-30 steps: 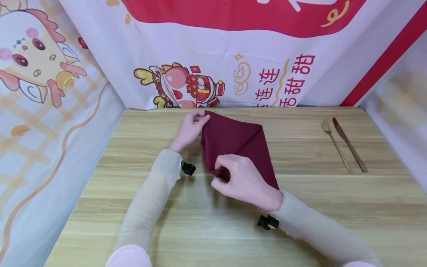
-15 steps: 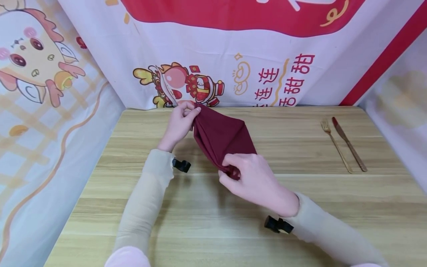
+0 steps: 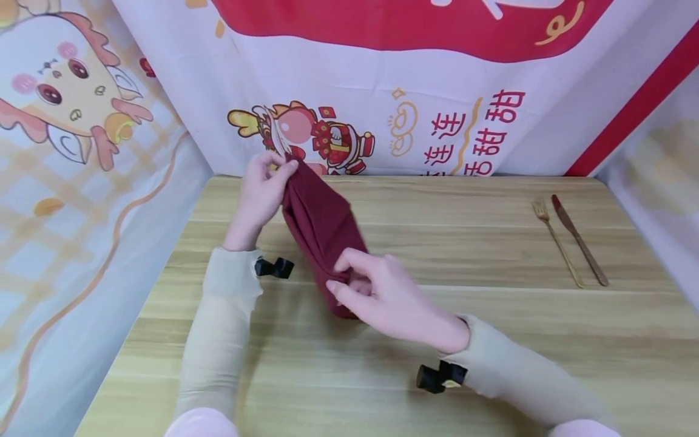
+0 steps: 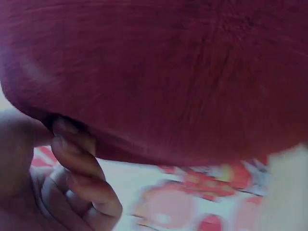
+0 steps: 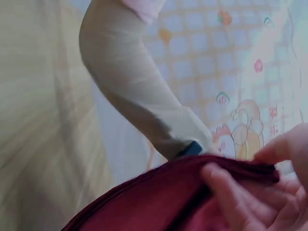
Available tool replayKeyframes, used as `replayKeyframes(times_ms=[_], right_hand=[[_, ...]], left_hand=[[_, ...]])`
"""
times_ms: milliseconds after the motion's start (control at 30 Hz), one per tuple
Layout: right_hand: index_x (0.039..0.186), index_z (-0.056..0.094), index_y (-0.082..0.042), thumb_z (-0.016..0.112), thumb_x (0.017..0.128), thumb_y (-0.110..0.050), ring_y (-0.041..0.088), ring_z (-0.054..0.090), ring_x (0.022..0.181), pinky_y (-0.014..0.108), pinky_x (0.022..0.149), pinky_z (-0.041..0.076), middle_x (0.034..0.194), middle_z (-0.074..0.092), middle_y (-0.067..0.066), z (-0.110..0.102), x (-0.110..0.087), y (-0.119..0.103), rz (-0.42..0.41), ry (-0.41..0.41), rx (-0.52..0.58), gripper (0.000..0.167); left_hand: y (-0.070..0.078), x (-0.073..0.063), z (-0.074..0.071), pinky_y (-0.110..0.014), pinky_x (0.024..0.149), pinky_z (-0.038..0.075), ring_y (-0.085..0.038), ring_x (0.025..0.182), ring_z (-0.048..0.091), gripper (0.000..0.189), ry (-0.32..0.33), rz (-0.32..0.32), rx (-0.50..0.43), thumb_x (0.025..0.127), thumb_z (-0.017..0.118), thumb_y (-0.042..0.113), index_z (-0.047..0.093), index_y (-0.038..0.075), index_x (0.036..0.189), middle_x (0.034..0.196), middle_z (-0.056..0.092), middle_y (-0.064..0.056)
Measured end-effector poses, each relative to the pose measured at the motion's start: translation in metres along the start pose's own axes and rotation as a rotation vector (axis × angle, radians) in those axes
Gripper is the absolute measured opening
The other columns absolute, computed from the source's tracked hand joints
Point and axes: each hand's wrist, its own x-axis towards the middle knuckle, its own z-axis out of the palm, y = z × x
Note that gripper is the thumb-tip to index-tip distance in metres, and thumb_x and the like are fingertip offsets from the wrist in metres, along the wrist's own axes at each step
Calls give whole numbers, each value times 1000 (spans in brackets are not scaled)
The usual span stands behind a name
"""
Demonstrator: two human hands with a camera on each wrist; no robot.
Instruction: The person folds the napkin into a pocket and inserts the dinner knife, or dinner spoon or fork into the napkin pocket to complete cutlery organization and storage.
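Observation:
A folded maroon cloth napkin [image 3: 322, 218] is held up at a slant between both hands, above the wooden table. Its upper corner is pinched by the thumb and fingers of my left hand [image 3: 262, 188]. Lower down, my right hand [image 3: 382, 297] pinches the near edge, and the folded layers gather there. In the left wrist view the napkin [image 4: 168, 82] fills most of the picture, with curled left fingers [image 4: 82, 163] at its lower edge. The right wrist view has the right fingers [image 5: 226, 192] against the cloth's inner side, the thumb over its layered edge.
A gold-coloured fork [image 3: 557, 243] and a matching knife [image 3: 580, 241] lie side by side on the right of the wooden table [image 3: 464, 243]. A printed cloth backdrop [image 3: 371, 79] hangs right behind the table's far edge, and another printed cloth [image 3: 82, 200] covers the left side.
Both hands have carried the napkin to the left, the left hand rising with its corner. The cloth has turned to a steeper slant and looks narrower. Fork and knife stay put.

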Motion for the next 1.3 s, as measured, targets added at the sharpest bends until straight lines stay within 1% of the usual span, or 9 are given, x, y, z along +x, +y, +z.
replayKeyframes(times_ms=[167,233,300,433,533,733,867,967,1300], right_hand=[[93,58,-2,59,99,2,29,69,62,43,55,59,83,69,13,10,7,-8,-91,30,469,7],[89,55,2,56,97,7,33,67,60,47,53,58,84,63,18,10,7,-2,-133,64,549,9],[85,53,3,54,96,10,36,66,59,48,51,58,83,59,21,8,3,9,-140,91,571,12],[81,52,2,54,96,9,33,69,61,49,53,58,83,58,20,-3,-12,34,-28,130,517,16],[81,52,3,55,95,9,30,70,62,51,55,59,82,60,20,-14,-25,50,71,159,446,16],[79,52,2,56,92,11,33,69,58,51,55,58,76,61,20,-31,-46,70,161,203,299,16],[78,55,-2,60,90,10,20,66,55,35,51,56,74,63,11,-40,-56,79,192,231,172,17],[76,59,-7,64,88,8,8,51,52,22,48,42,69,58,1,-47,-64,86,202,255,40,20],[67,54,-17,69,85,1,10,45,58,24,53,39,63,50,-8,-68,-84,106,272,157,-211,30]], left_hand=[[52,-7,-17,-22,38,36,-10,39,47,18,86,52,-88,102,62,21,55,9,90,51,49,1],[64,-7,-16,-22,38,40,-12,41,53,18,103,82,-92,102,62,19,54,8,91,54,56,-2],[67,-5,-8,-23,40,41,-12,44,55,18,103,90,-14,102,62,20,54,7,91,59,59,-4],[46,2,23,-26,46,46,-14,52,55,19,25,12,187,103,60,25,57,7,98,71,61,-5],[21,7,50,-29,51,47,-19,55,56,22,-45,-37,231,104,59,26,58,5,104,72,58,-7],[-16,10,92,-31,51,50,-39,58,64,22,-144,-95,82,108,54,24,52,2,110,65,61,-12],[-31,7,113,-35,53,55,-31,53,63,21,-155,-115,-7,109,51,21,49,1,112,67,63,-13],[-41,4,127,-36,56,58,-23,54,63,22,-157,-126,-60,109,49,22,49,1,115,71,65,-13],[-73,-8,170,-37,70,61,-33,75,72,20,-225,-229,-254,111,44,21,44,1,109,77,53,-8]])
